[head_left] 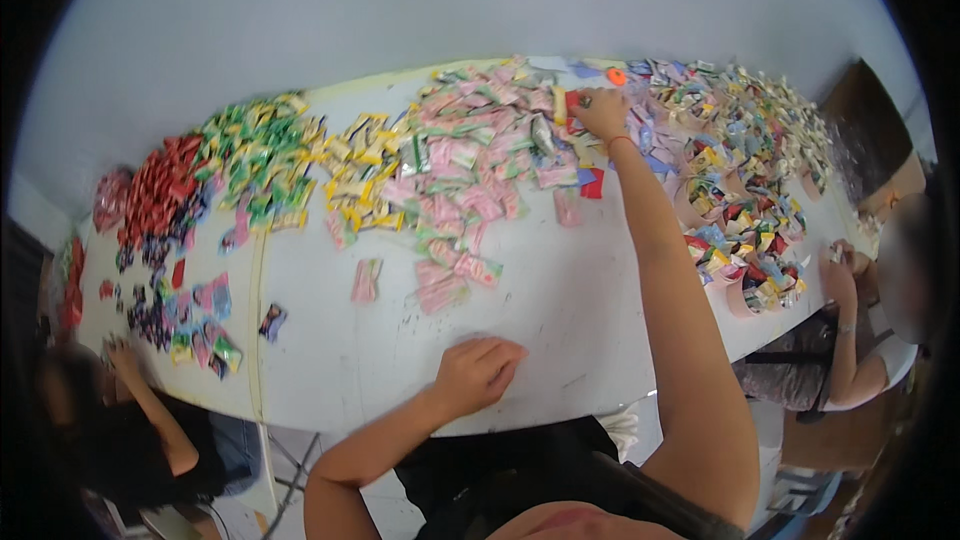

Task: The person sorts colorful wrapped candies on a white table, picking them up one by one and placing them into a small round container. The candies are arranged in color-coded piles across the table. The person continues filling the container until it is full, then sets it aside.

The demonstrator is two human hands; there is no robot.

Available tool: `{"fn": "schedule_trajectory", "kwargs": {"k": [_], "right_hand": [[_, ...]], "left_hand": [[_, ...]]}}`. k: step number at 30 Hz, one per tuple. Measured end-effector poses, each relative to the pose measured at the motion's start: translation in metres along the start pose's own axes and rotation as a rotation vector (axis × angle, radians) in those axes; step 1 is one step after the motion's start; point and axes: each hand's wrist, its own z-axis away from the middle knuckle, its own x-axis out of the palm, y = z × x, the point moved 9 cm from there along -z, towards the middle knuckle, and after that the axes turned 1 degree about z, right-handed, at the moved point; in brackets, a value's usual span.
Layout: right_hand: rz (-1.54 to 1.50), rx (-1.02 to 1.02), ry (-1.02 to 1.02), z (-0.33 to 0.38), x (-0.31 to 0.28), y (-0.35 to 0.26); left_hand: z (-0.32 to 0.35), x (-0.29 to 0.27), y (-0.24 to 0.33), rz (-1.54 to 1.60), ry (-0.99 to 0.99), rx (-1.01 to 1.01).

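Observation:
My right hand (602, 113) reaches across to the far side of the white table (570, 320), its fingers pinched on a small red packet (573, 100) beside a yellow packet (559, 105). Just left of it spreads a heap of pink-and-green wrapped packets (470, 155). Two flat red pieces (592, 183) lie below my right wrist. Near the table's front edge rests my left hand (478, 375) with its fingers curled in; whatever it may hold is hidden. The nearest loose pink packets (440, 285) lie beyond it.
Further left are heaps of yellow (365, 155), green (255, 155) and red packets (165, 180). Filled pink containers (745, 295) crowd the right side. An orange ring (616, 76) lies at the back. One person's hand (122, 355) is at left, another's (840, 270) at right.

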Motion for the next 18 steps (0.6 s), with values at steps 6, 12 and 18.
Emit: {"fn": "schedule_trajectory", "kwargs": {"k": [6,12,18], "right_hand": [[-0.345,-0.17,0.29,0.013,-0.021,-0.01],[-1.056,-0.063,-0.277,0.037,0.015,-0.034],[-0.276,-0.241,0.071,0.059,-0.024,0.013]], "left_hand": [[-0.003,-0.006,-0.003,0.018,0.028,-0.016],[0.007,-0.029,-0.006,-0.051,0.158,-0.013],[0.095,-0.105,0.061,-0.027,0.712,-0.129]]}}
